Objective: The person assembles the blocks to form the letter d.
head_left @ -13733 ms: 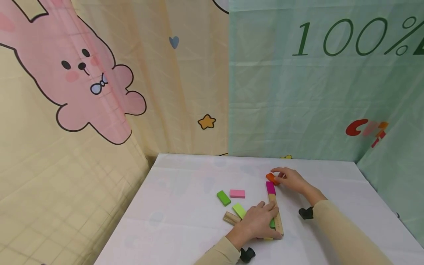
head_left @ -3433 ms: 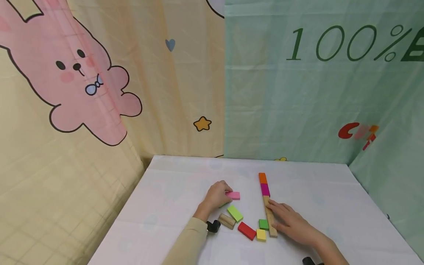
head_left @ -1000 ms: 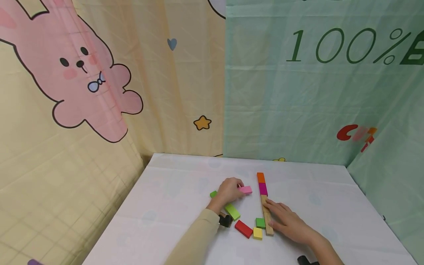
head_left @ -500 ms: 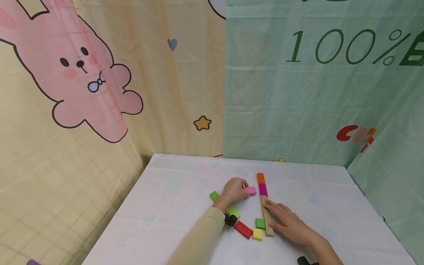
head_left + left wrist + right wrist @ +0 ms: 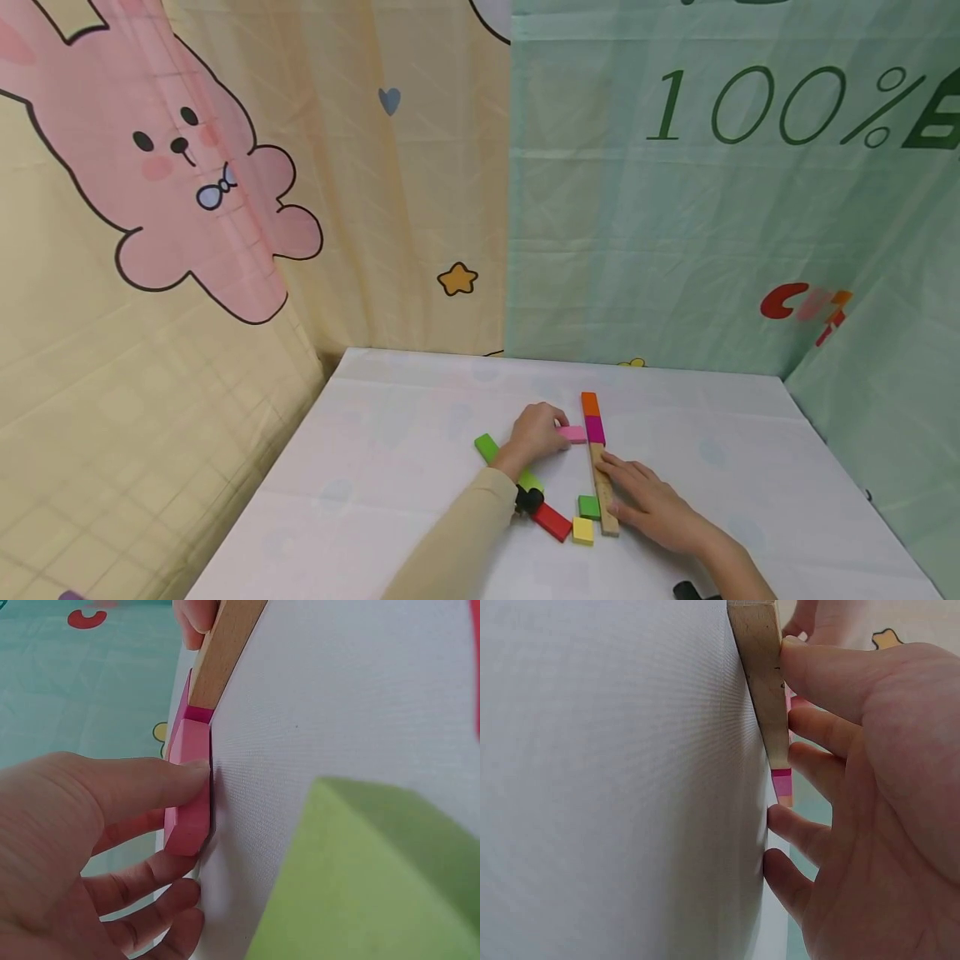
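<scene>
My left hand (image 5: pixel 536 435) pinches a pink block (image 5: pixel 573 434) between thumb and fingers. The block lies crosswise, its right end right at the side of a magenta block (image 5: pixel 595 429). An orange block (image 5: pixel 590 404) continues that row at the far end, and a long plain wooden block (image 5: pixel 603 492) forms its near part. Along the right side of the wooden block, my right hand (image 5: pixel 656 508) rests thumb and fingertips, fingers nearly straight. In the right wrist view, its thumb (image 5: pixel 810 667) touches the wooden block (image 5: pixel 763 675).
Left of the wooden block lie a small green block (image 5: pixel 588 507) and a yellow one (image 5: pixel 582 532). A red block (image 5: pixel 552 522), a lime block (image 5: pixel 531 480) and a green block (image 5: pixel 486 447) lie around my left wrist, partly covered. White cloth covers the table (image 5: pixel 405 433).
My left hand has carried the pink block rightward to the magenta block. The orange block has joined the row since the oldest frame. Lately my right hand has stayed on the wooden block.
</scene>
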Demonstrator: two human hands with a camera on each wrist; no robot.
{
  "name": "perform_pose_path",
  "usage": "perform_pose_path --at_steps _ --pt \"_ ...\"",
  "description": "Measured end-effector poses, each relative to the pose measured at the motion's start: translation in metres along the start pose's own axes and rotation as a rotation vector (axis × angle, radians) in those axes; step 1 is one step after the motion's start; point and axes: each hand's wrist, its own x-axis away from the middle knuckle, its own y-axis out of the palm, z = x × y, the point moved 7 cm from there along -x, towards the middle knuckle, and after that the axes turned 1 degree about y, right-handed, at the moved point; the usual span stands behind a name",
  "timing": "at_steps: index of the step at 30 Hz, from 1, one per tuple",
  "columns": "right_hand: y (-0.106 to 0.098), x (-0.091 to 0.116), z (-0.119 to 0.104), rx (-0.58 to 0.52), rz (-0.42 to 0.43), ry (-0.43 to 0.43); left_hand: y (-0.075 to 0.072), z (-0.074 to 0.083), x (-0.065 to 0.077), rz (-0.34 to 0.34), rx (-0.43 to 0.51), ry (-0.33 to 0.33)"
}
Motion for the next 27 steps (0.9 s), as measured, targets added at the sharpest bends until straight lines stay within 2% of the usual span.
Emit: perform_pose_path --at_steps 7,16,27 --pt "0.0008 0.0001 0.0 0.003 0.0 0.001 0.0061 -0.0006 -0.0015 -0.014 -0.003 -0.019" --pt "0.0004 0.0003 -0.0006 0.012 0.003 -0.012 0.0065 -0.0003 0.0001 -0.03 0.007 -0.031" --pt "0.0002 0.0004 0.0 0.001 0.001 0.002 0.005 0.0027 0.0014 -0.033 -0.015 -0.007"
